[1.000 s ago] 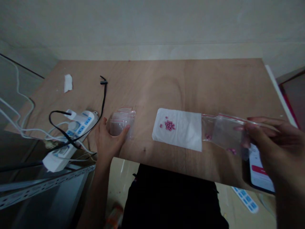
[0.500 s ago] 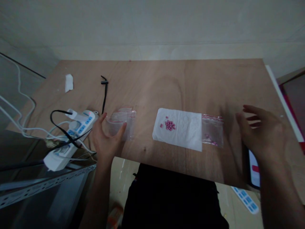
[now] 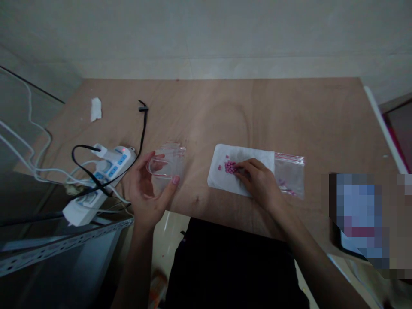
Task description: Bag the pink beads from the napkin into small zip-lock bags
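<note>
My left hand (image 3: 151, 186) is bent round a clear zip-lock bag (image 3: 165, 165), thumb in front and fingers behind it. The bag bulges where it is gripped, and other clear bags seem to lie with it. Toward the middle, my right hand (image 3: 257, 178) reaches over a white tissue (image 3: 222, 182), its thumb and fingertips pinched at the edge of a pile of small pink pill-like pieces (image 3: 229, 166). What sits between the fingertips is too small to make out. Beside the tissue lies another zip-lock bag (image 3: 291, 171) with a few pink pieces inside.
A white power strip (image 3: 116, 163) with plugs and tangled cables stands at the table's left edge. Behind it lie a black cable (image 3: 143, 128) and a white scrap (image 3: 95, 109). A phone (image 3: 350, 246), partly blurred out, rests at the right. The wooden table (image 3: 199, 111) meets a wall.
My right hand has moved left from beside the phone to the pink pieces, its fingers closing there. My left fingers have slid behind the bag, which now curves in the grip.
</note>
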### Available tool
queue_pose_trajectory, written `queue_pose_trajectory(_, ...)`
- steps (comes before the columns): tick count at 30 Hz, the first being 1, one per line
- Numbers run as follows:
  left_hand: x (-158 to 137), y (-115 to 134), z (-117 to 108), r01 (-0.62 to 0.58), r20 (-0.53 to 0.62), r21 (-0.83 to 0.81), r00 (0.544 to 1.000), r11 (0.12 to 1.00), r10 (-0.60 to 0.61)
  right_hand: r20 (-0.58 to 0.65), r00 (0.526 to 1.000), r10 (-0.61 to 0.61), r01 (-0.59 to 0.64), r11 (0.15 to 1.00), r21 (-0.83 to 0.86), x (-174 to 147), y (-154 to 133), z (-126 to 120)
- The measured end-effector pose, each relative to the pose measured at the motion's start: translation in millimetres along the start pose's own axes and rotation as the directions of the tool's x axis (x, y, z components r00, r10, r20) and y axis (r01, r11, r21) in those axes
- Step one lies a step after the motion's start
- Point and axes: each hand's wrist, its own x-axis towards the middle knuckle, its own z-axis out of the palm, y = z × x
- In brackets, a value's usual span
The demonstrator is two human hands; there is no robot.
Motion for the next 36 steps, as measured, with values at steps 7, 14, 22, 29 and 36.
queue_pose_trajectory(7,-9,-3,7,0.041,0.118,0.065,0.992,0.997,-0.049,0.048,0.998,0.036,-0.032,0.996,-0.084,4,-1,-2)
queue_pose_trajectory(14,-13,-5,17,0.018,0.216,0.100,0.976,0.995,-0.039,0.104,0.994,0.011,0.006,0.987,-0.163,11,-3,-5)
queue_pose_trajectory(22,-20,1,26,0.019,0.299,0.149,0.952,0.989,-0.064,0.104,0.995,0.010,0.003,0.992,-0.125,17,-6,-22)
queue_pose_trajectory(29,-30,16,46,0.026,0.395,0.038,0.918,0.999,-0.039,-0.001,0.986,-0.167,0.161,0.951,0.263,1,-66,-57)
queue_pose_trajectory(36,-40,15,59,0.105,0.429,-0.081,0.901,0.991,-0.061,0.091,0.967,-0.239,0.207,0.941,0.267,-4,-71,-47)
